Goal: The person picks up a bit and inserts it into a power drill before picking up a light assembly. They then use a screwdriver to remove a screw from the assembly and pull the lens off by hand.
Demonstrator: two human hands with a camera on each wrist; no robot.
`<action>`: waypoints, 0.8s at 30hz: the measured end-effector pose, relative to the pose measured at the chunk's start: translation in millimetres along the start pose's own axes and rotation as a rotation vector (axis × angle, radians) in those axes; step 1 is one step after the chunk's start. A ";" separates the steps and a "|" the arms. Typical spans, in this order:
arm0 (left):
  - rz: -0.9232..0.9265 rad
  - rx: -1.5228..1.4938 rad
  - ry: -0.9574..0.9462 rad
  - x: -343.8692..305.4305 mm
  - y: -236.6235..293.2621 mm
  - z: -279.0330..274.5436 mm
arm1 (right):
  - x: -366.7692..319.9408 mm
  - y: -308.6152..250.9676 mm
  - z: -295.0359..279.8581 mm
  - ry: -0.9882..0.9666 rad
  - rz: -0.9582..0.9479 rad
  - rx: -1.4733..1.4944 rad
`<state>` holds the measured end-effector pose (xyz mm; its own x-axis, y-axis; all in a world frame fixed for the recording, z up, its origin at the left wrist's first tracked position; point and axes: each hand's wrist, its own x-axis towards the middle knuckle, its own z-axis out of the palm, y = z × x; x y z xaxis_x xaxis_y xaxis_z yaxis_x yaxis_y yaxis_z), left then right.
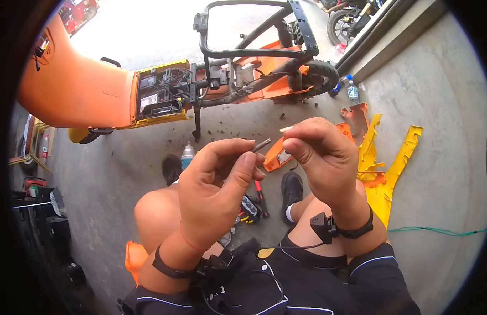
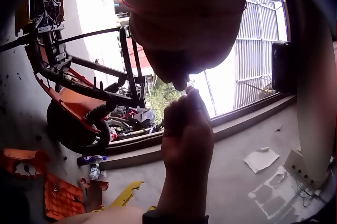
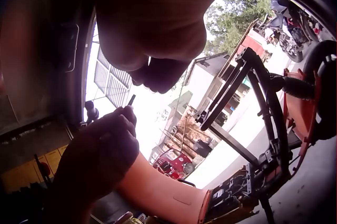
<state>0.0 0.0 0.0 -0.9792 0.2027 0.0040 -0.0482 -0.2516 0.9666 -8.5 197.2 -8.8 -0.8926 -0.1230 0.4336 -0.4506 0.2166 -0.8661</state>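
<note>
My left hand (image 1: 212,176) pinches a short, dark metal bit (image 1: 262,145) between thumb and fingers, its tip pointing up and to the right. The same bit (image 3: 132,99) sticks up from the left fingers in the right wrist view. Facing it, a little to the right, is my right hand (image 1: 327,160), its fingers curled and thumb close to the forefinger; no object shows between them. Both hands are raised above my knees, apart from each other in the head view. Beyond them stands a partly stripped orange scooter (image 1: 96,94) with a bare black frame (image 1: 249,53).
Yellow body panels (image 1: 396,173) and an orange panel (image 1: 277,156) lie on the concrete floor. A red-handled tool (image 1: 261,198) lies between my feet. Bottles (image 1: 352,90) stand near the rear wheel (image 1: 322,77). A green cord (image 1: 438,230) runs off to the right.
</note>
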 end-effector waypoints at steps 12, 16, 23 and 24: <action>0.057 0.071 0.017 -3.1 -3.1 -1.1 | -4.5 -6.4 14.6 0.127 -0.065 -0.104; 0.032 0.105 -0.012 -3.5 -3.1 -2.2 | 0.5 -5.6 8.9 0.010 -0.218 -0.270; 0.052 0.136 -0.010 -6.9 -1.9 -0.4 | 4.5 -4.3 8.5 -0.027 -0.407 -0.471; 0.050 0.135 -0.009 -7.2 -2.5 -0.1 | 4.7 -3.8 8.5 -0.039 -0.440 -0.502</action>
<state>7.1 -0.9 -2.5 -0.9778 0.2022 0.0551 0.0285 -0.1321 0.9908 -10.9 187.6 -5.5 -0.6273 -0.3363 0.7024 -0.7323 0.5617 -0.3850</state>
